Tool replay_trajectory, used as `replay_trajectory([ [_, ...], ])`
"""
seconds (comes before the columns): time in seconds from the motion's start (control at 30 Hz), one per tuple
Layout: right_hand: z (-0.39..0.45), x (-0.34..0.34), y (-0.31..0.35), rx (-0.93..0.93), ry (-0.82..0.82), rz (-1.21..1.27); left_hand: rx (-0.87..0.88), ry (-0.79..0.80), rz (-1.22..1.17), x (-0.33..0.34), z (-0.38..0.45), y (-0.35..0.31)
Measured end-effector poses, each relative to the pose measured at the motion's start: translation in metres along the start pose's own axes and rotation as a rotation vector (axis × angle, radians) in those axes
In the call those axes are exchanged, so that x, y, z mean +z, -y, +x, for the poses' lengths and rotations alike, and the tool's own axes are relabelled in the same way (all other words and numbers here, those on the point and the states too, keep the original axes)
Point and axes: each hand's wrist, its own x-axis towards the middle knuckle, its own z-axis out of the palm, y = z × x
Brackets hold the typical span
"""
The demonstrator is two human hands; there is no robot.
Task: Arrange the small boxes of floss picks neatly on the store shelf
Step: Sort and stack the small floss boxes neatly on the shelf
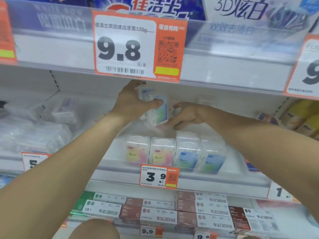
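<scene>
- White metal store shelf point(189, 178), clear plastic front rail, orange-and-white price tag reading 3.9 point(159, 175) clipped at mid-front.
- Front row of four small clear-plastic floss-pick boxes point(174, 152) on that shelf, all upright, long axis vertical, labels facing out, sides touching or nearly so. Left two have pink-yellow labels, right two blue-green labels; rightmost one leans a bit to the right.
- Left hand point(134, 102) reaches in and up under the upper shelf edge, forearm running diagonally from lower left. Thumb and fingers curl round two held clear floss-pick boxes with blue-green labels point(155, 106), gripped above and behind the front row, in the air, blurred.
- Held boxes: long axis roughly vertical, slightly tilted, label of the nearer one facing right-front.
- Right hand point(188, 114) comes in from the right, palm toward the left, fingers loosely bent; fingertips just beside the lower held box. Contact unclear because of blur; not seen gripping anything.
- Large orange-and-white price tag reading 9.8 point(138, 47) on the upper shelf rail, right above the left hand.
</scene>
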Motion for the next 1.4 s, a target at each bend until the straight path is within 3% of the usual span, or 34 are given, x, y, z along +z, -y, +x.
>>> replay_trajectory([
  [0.03,0.001,-0.008,0.001,0.003,-0.020,0.003,-0.002,-0.002,0.001,0.000,0.001,0.003],
  [0.17,-0.009,-0.064,-0.018,-0.036,-0.363,-0.226,-0.013,0.018,0.000,0.007,0.002,0.008],
  [0.3,-0.035,-0.093,-0.047,-0.019,-0.431,-0.218,-0.007,0.001,-0.072,0.024,0.002,-0.004],
  [0.37,-0.046,-0.085,-0.047,-0.103,-0.326,-0.097,0.018,0.023,-0.107,0.032,0.005,-0.012],
  [0.47,-0.067,-0.061,-0.031,-0.296,-0.040,0.264,0.016,0.118,-0.102,0.047,0.008,-0.024],
  [0.63,-0.079,-0.040,-0.031,-0.459,-0.137,0.157,0.141,0.247,-0.097,0.069,0.008,-0.034],
  [0.8,-0.096,-0.059,-0.061,-0.390,-0.253,0.200,-0.009,0.212,0.026,0.069,0.014,-0.026],
  [0.97,-0.104,-0.063,-0.084,-0.307,-0.350,0.313,-0.151,0.406,-0.053,0.060,0.007,-0.037],
  [1.1,-0.106,-0.055,-0.089,-0.274,-0.318,0.342,-0.159,0.505,0.009,0.064,0.002,-0.044],
  [1.4,-0.110,-0.035,-0.097,-0.157,-0.053,0.275,-0.138,0.777,0.240,0.072,-0.011,-0.045],
])
